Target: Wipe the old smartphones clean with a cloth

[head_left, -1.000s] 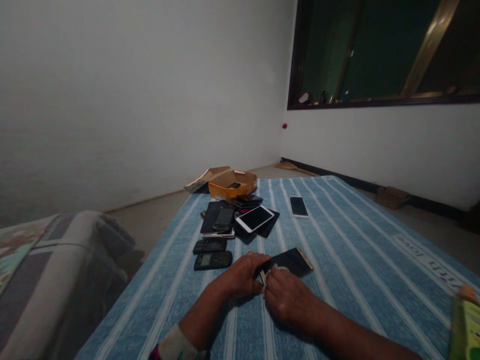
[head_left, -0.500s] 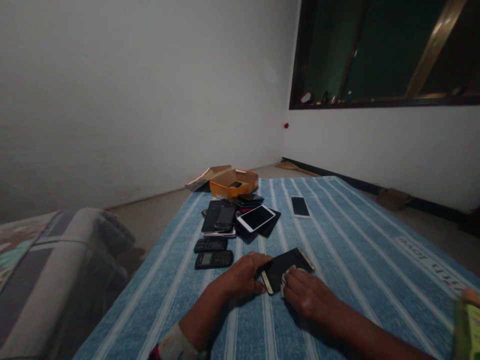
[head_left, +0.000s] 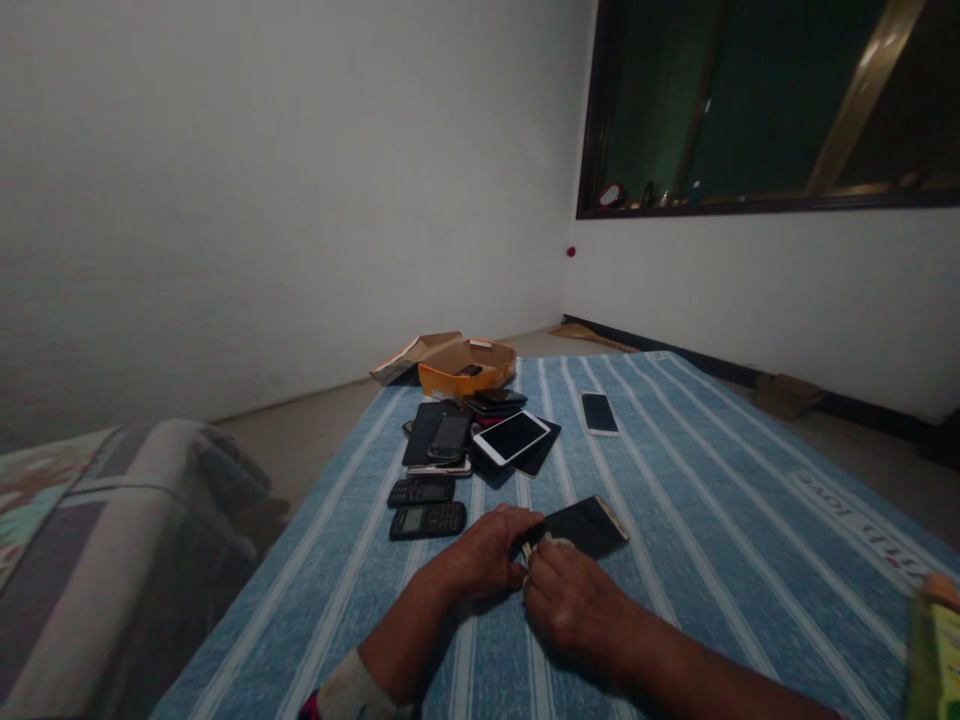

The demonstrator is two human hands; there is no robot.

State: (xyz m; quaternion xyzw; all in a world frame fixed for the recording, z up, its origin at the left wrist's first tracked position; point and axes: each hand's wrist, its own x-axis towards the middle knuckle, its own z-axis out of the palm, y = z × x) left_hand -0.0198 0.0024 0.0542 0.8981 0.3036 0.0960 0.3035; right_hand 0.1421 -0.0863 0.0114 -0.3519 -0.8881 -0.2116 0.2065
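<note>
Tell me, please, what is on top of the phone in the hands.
On the phone is a pale cloth, bunched in the right hand. The left hand holds the phone's left end. The surface beneath them is covered, not visible.

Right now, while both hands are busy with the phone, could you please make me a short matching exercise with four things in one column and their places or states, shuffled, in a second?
Things
1. Left hand
2. Right hand
3. Orange box
4. Nearer keypad phone

Places or states
A. Open, just beyond the phone pile
B. Presses a pale cloth against the dark phone
C. Lies on the striped cover, left of both hands
D. Holds the left end of the dark phone

Pairs: 1-D, 2-B, 3-A, 4-C
</note>
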